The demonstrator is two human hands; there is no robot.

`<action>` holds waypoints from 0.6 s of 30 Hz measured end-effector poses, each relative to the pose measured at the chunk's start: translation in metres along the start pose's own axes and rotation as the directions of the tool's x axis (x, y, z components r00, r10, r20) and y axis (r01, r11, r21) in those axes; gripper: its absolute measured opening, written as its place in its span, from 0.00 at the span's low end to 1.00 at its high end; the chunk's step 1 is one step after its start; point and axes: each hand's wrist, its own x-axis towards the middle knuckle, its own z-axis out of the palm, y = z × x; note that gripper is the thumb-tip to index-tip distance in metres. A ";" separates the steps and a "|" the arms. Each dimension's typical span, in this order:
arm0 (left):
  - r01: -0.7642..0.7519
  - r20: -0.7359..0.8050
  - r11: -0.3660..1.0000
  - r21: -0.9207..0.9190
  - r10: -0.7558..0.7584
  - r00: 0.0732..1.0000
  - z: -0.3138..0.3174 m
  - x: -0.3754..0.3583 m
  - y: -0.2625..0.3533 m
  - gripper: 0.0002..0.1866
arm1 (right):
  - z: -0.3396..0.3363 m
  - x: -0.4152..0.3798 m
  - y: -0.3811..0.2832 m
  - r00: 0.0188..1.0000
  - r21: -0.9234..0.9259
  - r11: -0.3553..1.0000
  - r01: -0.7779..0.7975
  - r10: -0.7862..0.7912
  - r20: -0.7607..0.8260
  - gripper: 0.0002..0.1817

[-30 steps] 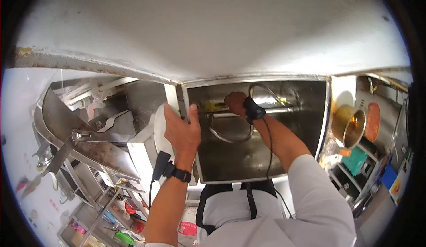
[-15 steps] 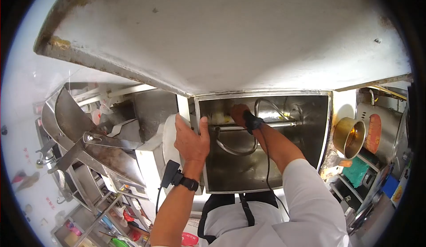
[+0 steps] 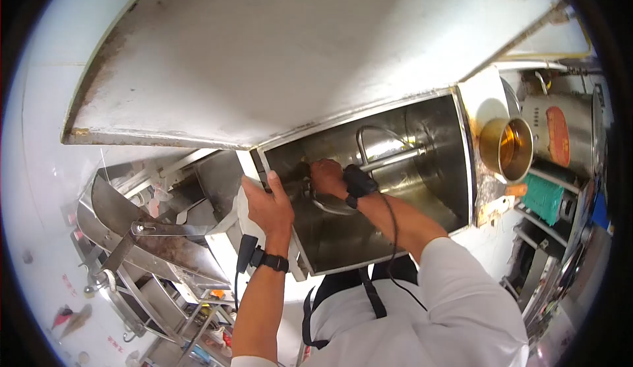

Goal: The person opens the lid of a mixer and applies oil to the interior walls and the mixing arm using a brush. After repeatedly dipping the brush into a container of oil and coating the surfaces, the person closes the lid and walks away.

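Below me is an open rectangular steel tub [image 3: 412,232] with a horizontal shaft [image 3: 395,159] and curved metal bars inside. My right hand [image 3: 326,177] reaches into the tub near its left wall, close to the shaft's left end. Its fingers are curled, and what they hold, if anything, is hidden. My left hand [image 3: 269,203] rests at the tub's left edge against a pale rounded part [image 3: 244,212], thumb raised and apart from the fingers. Above the tub stands a large raised pale lid [image 3: 290,57].
At right, a metal pot [image 3: 511,148] with amber liquid stands beside a steel drum-like container [image 3: 560,126] and a green item [image 3: 543,197]. A curved steel chute [image 3: 155,245] is at left, with racks below. A cable hangs from my right wrist.
The view has tilted and shifted. My right hand has moved left and nearer inside the tub, toward its left wall. My left hand remains at the left edge.
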 end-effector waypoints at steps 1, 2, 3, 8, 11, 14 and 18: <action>-0.020 -0.040 1.000 0.004 0.020 0.999 -0.001 -0.001 0.001 0.32 | -0.001 -0.010 -0.011 0.995 0.036 0.995 -0.096 0.097 -0.035 0.09; -0.021 -0.017 1.000 0.012 0.021 1.000 -0.002 -0.001 0.000 0.32 | -0.002 -0.024 -0.019 0.978 0.071 0.978 -0.194 0.198 -0.060 0.08; -0.004 0.000 1.000 -0.001 0.004 1.000 -0.006 -0.003 0.004 0.31 | -0.014 -0.044 -0.030 0.974 0.082 0.972 -0.218 0.222 -0.037 0.08; 0.035 -0.017 0.999 0.041 -0.034 0.999 0.000 0.000 0.002 0.28 | -0.042 -0.059 -0.027 0.984 0.277 0.958 -0.071 0.112 -0.136 0.09; 0.012 0.001 0.998 -0.065 -0.011 1.000 -0.004 0.000 0.004 0.30 | -0.048 -0.076 -0.049 0.999 0.195 0.981 -0.010 0.018 -0.043 0.10; 0.050 0.022 0.998 -0.031 -0.049 0.999 -0.005 0.000 0.003 0.32 | -0.126 -0.124 -0.051 0.988 0.327 0.944 0.040 -0.085 0.125 0.14; 0.047 -0.008 0.999 -0.025 -0.048 0.999 -0.002 0.001 -0.002 0.36 | -0.146 -0.171 0.014 0.952 -0.222 0.974 -0.047 0.110 0.284 0.14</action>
